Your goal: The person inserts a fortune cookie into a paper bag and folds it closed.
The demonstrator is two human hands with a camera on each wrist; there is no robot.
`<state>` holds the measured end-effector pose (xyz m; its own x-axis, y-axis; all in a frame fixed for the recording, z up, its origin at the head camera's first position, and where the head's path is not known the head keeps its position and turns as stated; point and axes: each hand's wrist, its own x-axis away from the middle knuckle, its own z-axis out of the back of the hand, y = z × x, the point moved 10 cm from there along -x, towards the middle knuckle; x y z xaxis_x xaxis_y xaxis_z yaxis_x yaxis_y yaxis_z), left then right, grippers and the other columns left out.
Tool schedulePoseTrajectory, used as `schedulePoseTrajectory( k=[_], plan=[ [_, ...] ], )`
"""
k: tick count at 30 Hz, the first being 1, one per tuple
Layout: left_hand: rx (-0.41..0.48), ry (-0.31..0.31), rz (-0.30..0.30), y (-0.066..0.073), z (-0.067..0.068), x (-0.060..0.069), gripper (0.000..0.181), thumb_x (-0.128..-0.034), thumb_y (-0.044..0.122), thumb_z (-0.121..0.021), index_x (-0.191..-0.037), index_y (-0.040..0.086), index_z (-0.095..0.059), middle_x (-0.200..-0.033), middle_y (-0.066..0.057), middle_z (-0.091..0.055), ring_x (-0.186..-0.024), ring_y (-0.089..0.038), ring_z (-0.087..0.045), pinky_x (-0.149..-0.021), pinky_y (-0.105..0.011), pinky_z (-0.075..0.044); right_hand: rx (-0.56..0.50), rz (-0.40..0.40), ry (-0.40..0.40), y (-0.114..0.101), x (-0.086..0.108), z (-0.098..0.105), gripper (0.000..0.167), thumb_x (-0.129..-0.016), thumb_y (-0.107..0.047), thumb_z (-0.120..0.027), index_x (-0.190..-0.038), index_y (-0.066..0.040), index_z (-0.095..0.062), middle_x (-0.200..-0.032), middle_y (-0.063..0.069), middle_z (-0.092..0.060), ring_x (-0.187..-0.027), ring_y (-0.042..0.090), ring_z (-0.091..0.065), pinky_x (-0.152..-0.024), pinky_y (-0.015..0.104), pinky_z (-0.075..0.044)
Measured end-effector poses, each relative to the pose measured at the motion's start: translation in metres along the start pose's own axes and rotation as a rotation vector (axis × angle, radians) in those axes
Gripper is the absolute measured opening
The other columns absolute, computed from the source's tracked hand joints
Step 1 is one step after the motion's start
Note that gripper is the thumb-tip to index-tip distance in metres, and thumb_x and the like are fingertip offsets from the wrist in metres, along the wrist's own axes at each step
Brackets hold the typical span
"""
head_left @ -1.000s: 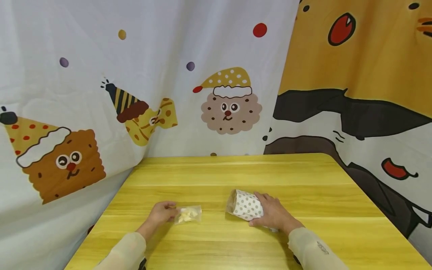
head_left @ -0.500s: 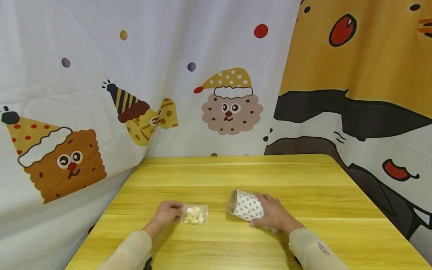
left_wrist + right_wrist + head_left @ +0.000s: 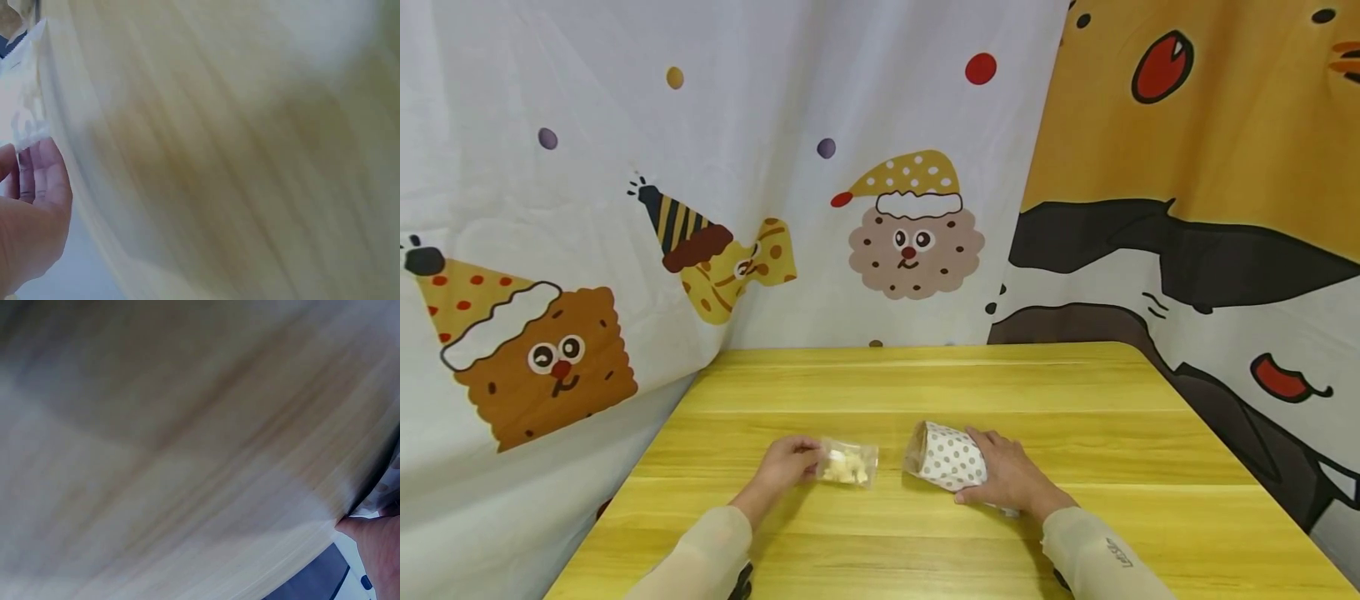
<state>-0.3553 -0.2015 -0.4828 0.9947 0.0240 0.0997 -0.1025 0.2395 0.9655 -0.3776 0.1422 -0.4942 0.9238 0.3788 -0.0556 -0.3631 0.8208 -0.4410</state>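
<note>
My left hand [image 3: 786, 467] pinches the left edge of a small clear packet [image 3: 850, 465] with pale yellow pieces inside. In the left wrist view the same packet [image 3: 22, 94] sticks out beyond the fingertips at the left edge. To its right, a white paper bag with grey-brown dots [image 3: 951, 457] lies on its side, its open mouth facing left toward the packet. My right hand [image 3: 1003, 473] grips that bag from the right, thumb in front and fingers over the far side. The inside of the bag is mostly hidden. Packet and bag are apart.
Both hands work over a yellow wood-grain table [image 3: 925, 379]. Behind it hangs a white curtain [image 3: 760, 100] with cartoon snacks in party hats, and an orange, black and white printed part at the right.
My left hand has moved right and slightly away from me, carrying the packet closer to the bag's mouth. The right hand and the bag have stayed in place.
</note>
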Motion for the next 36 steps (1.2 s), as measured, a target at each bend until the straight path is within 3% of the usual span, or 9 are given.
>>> schedulePoseTrajectory(
  k=[8, 18, 26, 36],
  plan=[
    [0.046, 0.005, -0.050, 0.012, -0.007, -0.001, 0.025, -0.0952, -0.005, -0.058, -0.119, -0.013, -0.062, -0.090, -0.016, -0.064, -0.071, -0.021, -0.059, -0.065, -0.037, -0.056, -0.006, 0.000, 0.000, 0.000, 0.000, 0.000, 0.120, -0.064, -0.071, -0.080, -0.154, -0.008, -0.032, -0.143, 0.023, -0.045, -0.130, 0.044, -0.043, -0.109, 0.069, -0.022],
    [0.144, 0.004, -0.026, 0.027, -0.023, -0.012, 0.029, -0.0961, -0.002, -0.058, -0.124, -0.008, -0.061, -0.095, -0.014, -0.063, -0.080, -0.020, -0.063, -0.070, -0.031, -0.058, -0.013, -0.005, -0.007, -0.001, 0.000, 0.000, 0.120, -0.065, -0.071, -0.080, -0.155, -0.009, -0.031, -0.145, 0.023, -0.043, -0.132, 0.044, -0.042, -0.111, 0.067, -0.021],
    [0.212, -0.067, -0.024, 0.037, -0.051, -0.019, 0.030, -0.0977, 0.001, -0.057, -0.126, -0.007, -0.060, -0.097, -0.012, -0.061, -0.084, -0.020, -0.062, -0.075, -0.032, -0.058, 0.006, -0.009, -0.014, 0.000, 0.000, -0.001, 0.120, -0.065, -0.073, -0.078, -0.155, -0.010, -0.031, -0.145, 0.022, -0.043, -0.133, 0.043, -0.041, -0.110, 0.068, -0.021],
    [0.232, -0.158, 0.001, 0.036, -0.090, -0.022, 0.031, -0.0964, 0.000, -0.060, -0.126, -0.006, -0.060, -0.092, -0.010, -0.063, -0.080, -0.017, -0.063, -0.071, -0.030, -0.058, 0.008, -0.008, -0.012, 0.000, 0.000, -0.001, 0.120, -0.064, -0.073, -0.078, -0.155, -0.009, -0.032, -0.145, 0.022, -0.043, -0.132, 0.043, -0.042, -0.110, 0.068, -0.023]
  ],
)
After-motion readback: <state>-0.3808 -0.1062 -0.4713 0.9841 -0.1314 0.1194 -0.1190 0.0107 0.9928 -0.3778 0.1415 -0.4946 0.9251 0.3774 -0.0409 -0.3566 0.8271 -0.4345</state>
